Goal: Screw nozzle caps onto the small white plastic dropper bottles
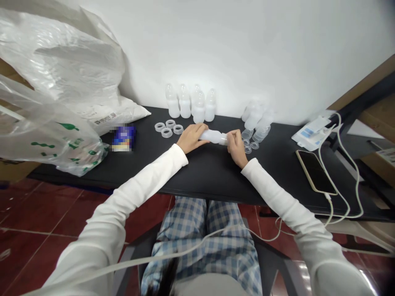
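Note:
A white baby bottle (211,136) lies sideways between my hands, above the black table. My left hand (193,138) wraps round its body. At the bottle's neck end, the closed fingers of my right hand (236,147) grip a clear collar ring (224,139); whether it touches the neck I cannot tell. Several clear collar rings (167,132) rest on the table left of my left hand. Behind stand several capped bottles (199,107) in a group. Right of my right hand lie small clear discs (247,149), clear domed caps (261,133) and several white bottles without caps (253,117).
Large plastic bags (70,70) bulge over the table's left end, beside a small blue packet (124,137), partly blurred. On the right are a phone (316,172) with a white cable (358,176) and a white-blue package (311,132). A white wall (231,49) rises behind the table.

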